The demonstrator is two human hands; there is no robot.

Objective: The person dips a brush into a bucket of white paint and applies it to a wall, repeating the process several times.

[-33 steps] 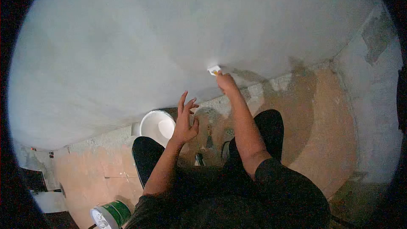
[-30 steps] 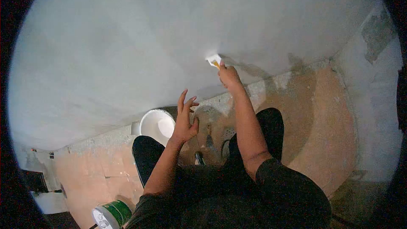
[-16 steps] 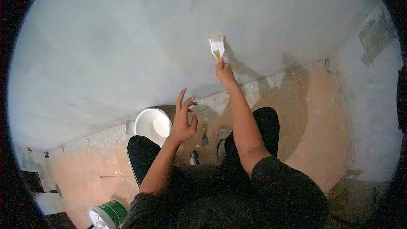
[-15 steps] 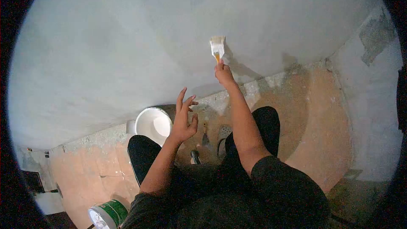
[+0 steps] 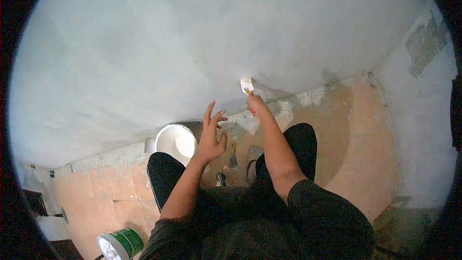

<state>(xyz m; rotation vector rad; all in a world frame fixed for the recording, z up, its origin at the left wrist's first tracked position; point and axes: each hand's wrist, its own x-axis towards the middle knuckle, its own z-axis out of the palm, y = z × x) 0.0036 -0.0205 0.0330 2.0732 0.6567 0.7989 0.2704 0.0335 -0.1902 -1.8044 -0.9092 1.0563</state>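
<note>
Far left, low, between seven and eight o'clock from my left hand: a green-and-white tub (image 5: 127,241), its lower edge cut off by the frame. A white bucket (image 5: 168,139) stands near the foot of the grey wall (image 5: 144,67), at nine o'clock from the same hand; my dark left knee (image 5: 163,166) covers part of its lower side.

My left hand (image 5: 210,139), in front of the bucket's right rim, is free, fingers raised and loosely spread, gripping nothing. Six to five o'clock from it, a black object (image 5: 221,179), too dark to identify. At four o'clock, a scraper (image 5: 233,156) on the tiled floor (image 5: 106,192), outline dim.

The brush (image 5: 247,85) lies at one o'clock from my left hand and eleven o'clock from my right hand (image 5: 256,103), head up at the wall. That right hand is closed around its yellow handle, most of which the fingers hide; a red bit (image 5: 253,112) shows below them. Bristles pale, white smears lower on the head; cannot tell how firmly they press.

At six o'clock from my right hand, a perforated shoe (image 5: 255,153), partly behind my leg. Far right, between two and three o'clock: a dark patch (image 5: 426,43) on the side wall (image 5: 423,115), fading into black at the frame's edge.
</note>
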